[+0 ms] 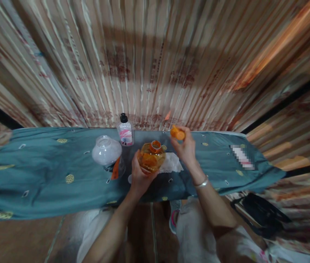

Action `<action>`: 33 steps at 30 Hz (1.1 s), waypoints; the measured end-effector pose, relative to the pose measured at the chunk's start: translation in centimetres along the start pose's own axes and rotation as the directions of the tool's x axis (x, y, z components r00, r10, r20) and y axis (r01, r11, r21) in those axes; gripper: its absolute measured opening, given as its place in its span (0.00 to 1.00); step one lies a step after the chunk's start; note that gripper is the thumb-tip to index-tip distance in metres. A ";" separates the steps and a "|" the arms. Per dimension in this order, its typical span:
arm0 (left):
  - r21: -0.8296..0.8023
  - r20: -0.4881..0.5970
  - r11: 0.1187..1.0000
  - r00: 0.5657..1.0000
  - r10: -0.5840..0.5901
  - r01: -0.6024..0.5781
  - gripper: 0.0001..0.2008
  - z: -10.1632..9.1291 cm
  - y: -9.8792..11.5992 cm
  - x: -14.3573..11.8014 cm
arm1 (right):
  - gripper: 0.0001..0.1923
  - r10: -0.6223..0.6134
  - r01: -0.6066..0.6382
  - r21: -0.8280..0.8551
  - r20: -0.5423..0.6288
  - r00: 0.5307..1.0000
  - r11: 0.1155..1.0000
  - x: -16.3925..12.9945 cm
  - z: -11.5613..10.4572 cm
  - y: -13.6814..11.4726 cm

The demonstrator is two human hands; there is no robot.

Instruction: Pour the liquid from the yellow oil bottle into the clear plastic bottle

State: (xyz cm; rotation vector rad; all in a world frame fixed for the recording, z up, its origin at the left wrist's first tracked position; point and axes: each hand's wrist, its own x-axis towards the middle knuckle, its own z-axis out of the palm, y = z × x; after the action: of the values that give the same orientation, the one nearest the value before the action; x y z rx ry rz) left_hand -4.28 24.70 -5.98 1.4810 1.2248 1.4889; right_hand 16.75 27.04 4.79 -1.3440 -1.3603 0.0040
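Observation:
My left hand (142, 175) is wrapped round the lower side of an amber see-through bottle (151, 157), whose round mouth is uncovered. Up and to the right of it, my right hand (185, 145) grips an orange cap (177, 133) by its side, apart from the bottle. Left of my left hand stands a clear, wide-bodied jar (107, 151) with an uncovered neck and an orange and black label. Behind them is a clear bottle (125, 132) with a pink label and a black top. Crumpled white tissue (170, 163) lies between my hands.
A teal patterned cloth (48, 160) covers the long narrow table. On its right lies a blurred-out flat item (242, 157). A striped curtain (149, 73) hangs close behind. A black bag (261, 213) is below at the right.

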 end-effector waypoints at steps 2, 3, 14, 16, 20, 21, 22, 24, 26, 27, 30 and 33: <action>0.004 0.028 1.000 1.000 0.000 0.000 0.57 -0.5 0.0 -0.2 | 0.20 -0.034 0.052 -0.106 0.162 0.986 0.993 0.0 2.5 1.6; 0.009 0.042 1.000 0.999 0.001 -0.001 0.57 -0.8 0.0 -0.3 | 0.19 -0.056 0.094 -0.151 0.241 0.969 0.984 0.0 3.6 2.2; 0.009 0.110 0.999 0.993 0.048 -0.050 0.53 -1.8 -0.4 -1.3 | 0.08 -0.119 0.489 -0.329 0.722 0.682 0.808 -1.0 11.3 2.5; 0.012 0.111 0.999 0.993 0.045 -0.046 0.53 -1.7 -0.4 -1.3 | 0.07 -0.121 0.521 -0.317 0.756 0.643 0.792 -1.5 11.9 2.0; 0.023 0.117 0.999 0.993 0.034 -0.036 0.54 -1.6 0.1 -1.0 | 0.11 -0.122 0.560 -0.304 0.793 0.597 0.771 -2.4 12.7 1.6; 0.027 0.118 0.999 0.993 0.027 -0.030 0.54 -1.5 0.3 -1.0 | 0.11 -0.121 0.566 -0.301 0.800 0.588 0.767 -2.6 13.0 1.6; 0.034 0.119 0.999 0.993 0.018 -0.022 0.55 -1.5 0.4 -1.0 | 0.12 -0.122 0.572 -0.296 0.806 0.580 0.765 -2.7 13.3 1.7; 0.045 0.123 0.999 0.992 0.000 -0.006 0.55 -1.5 0.6 -0.9 | 0.14 -0.132 0.584 -0.283 0.814 0.566 0.760 -2.9 14.0 2.1; 0.042 0.126 0.999 0.992 -0.010 0.005 0.54 -1.4 0.5 -0.9 | 0.13 -0.151 0.596 -0.271 0.814 0.561 0.756 -3.0 14.6 2.6; 0.033 0.124 0.999 0.992 -0.011 0.007 0.54 -1.4 0.5 -1.0 | 0.12 -0.161 0.602 -0.267 0.812 0.561 0.753 -3.0 14.8 2.9; 0.001 0.109 1.000 0.994 0.011 -0.011 0.55 -1.3 0.2 -1.0 | 0.10 -0.183 0.620 -0.268 0.805 0.565 0.737 -2.5 14.6 4.1; 0.003 0.092 0.999 0.995 0.039 -0.039 0.55 -1.3 0.0 -1.0 | 0.10 -0.197 0.661 -0.260 0.822 0.534 0.704 -1.6 13.5 5.6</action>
State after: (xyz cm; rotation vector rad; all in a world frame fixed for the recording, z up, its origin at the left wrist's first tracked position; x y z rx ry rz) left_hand -5.43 23.54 -6.22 1.5675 1.1520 1.4276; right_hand 10.89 36.80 -4.48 -1.4628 -2.5920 -0.2372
